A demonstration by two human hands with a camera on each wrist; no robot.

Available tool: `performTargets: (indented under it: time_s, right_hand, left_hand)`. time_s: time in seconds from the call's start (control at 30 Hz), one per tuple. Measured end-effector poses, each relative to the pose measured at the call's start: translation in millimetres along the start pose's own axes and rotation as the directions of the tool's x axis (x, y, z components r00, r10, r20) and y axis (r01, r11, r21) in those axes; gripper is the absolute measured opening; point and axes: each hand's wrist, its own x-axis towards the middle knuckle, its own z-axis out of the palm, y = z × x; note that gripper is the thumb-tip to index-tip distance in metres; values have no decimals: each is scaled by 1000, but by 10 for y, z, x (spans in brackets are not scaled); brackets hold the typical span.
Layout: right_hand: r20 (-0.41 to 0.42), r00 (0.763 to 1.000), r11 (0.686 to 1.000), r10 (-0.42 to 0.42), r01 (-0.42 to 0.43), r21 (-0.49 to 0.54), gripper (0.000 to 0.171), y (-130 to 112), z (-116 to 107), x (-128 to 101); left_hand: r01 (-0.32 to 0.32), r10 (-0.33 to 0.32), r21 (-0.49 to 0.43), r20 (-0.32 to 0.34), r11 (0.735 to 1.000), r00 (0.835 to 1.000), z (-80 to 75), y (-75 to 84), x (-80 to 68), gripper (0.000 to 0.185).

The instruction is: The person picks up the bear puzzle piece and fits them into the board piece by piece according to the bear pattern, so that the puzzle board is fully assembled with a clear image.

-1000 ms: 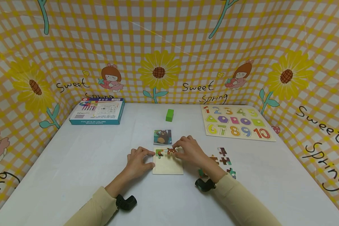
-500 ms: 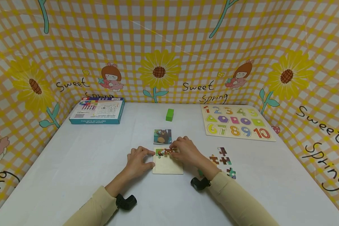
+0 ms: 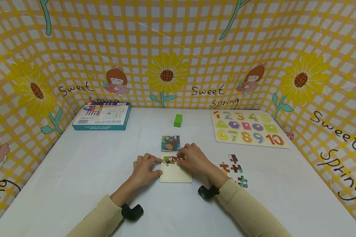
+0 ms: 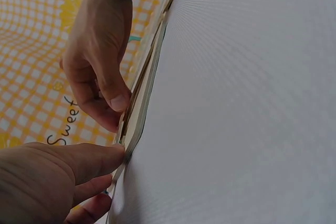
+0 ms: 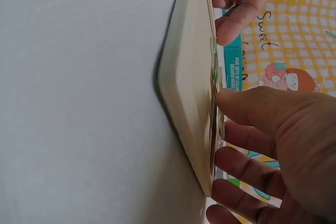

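Observation:
A pale wooden puzzle board [image 3: 177, 174] lies in front of me in the head view. A green corner puzzle piece [image 3: 166, 160] sits in its upper left. Beside that, my right hand [image 3: 194, 159] pinches a brown bear-face puzzle piece [image 3: 175, 160] between thumb and fingers, low over the board's upper row. My left hand [image 3: 143, 170] rests its thumb and index fingertips against the board's left edge. The left wrist view shows the left thumb [image 4: 100, 161] touching the board's side. Seen from the right wrist, the right thumb [image 5: 247, 106] is right at the board's top face.
Several loose puzzle pieces [image 3: 236, 168] lie right of the board, some hidden behind the right forearm. A bear picture card [image 3: 170, 143] lies just beyond the board. Farther back are a flat box [image 3: 102, 117], a green block [image 3: 178, 120] and a number board [image 3: 249, 128].
My right hand has moved slightly left with the bear-face piece, bringing it up beside the green corner piece. The left hand has stayed at the board's edge.

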Motion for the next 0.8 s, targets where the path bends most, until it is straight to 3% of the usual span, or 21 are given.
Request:
performTargets:
  time_s: [0.57, 0.8]
  right_hand:
    - [-4, 1000, 1000, 11, -11, 3, 22, -7, 8, -4]
    - [-4, 1000, 1000, 10, -10, 1, 22, 3, 17, 7]
  left_hand:
    - [3, -3, 9, 4, 1000, 1000, 11, -4, 20, 34]
    - [39, -39, 5, -1, 999, 999, -2, 36, 69, 33]
